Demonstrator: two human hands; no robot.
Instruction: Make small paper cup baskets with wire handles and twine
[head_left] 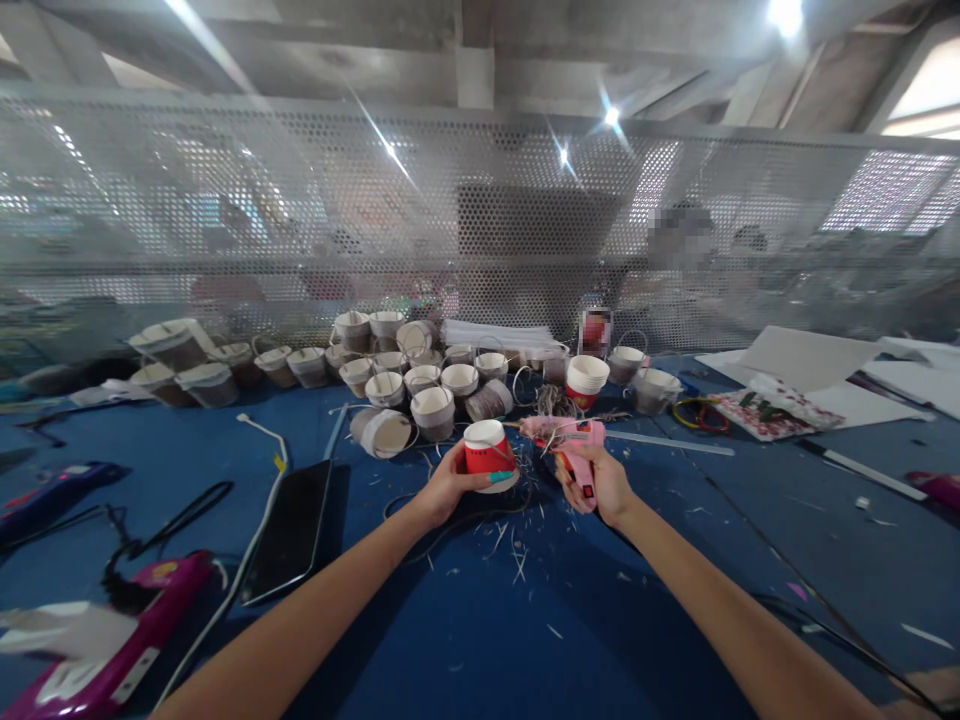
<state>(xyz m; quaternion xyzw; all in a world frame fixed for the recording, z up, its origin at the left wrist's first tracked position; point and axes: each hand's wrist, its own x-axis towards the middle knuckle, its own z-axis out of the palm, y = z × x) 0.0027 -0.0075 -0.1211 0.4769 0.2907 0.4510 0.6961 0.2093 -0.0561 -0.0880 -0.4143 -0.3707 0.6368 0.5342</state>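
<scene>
1. A smooth red paper cup [486, 458] shows a soft sheen in the left hand [446, 485].
2. Smooth pink plastic forms the glue gun [581, 438] in the right hand [604, 485].
3. Grey-brown buckets [433, 420], matt and rough-looking, stand beyond the left hand.
4. A glossy, glass-fronted black phone [289, 530] lies left of it.

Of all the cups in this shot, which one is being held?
The red cup in the left hand, near the nozzle of the pink glue gun. The other cups sit farther back, with no hand on them.
</scene>
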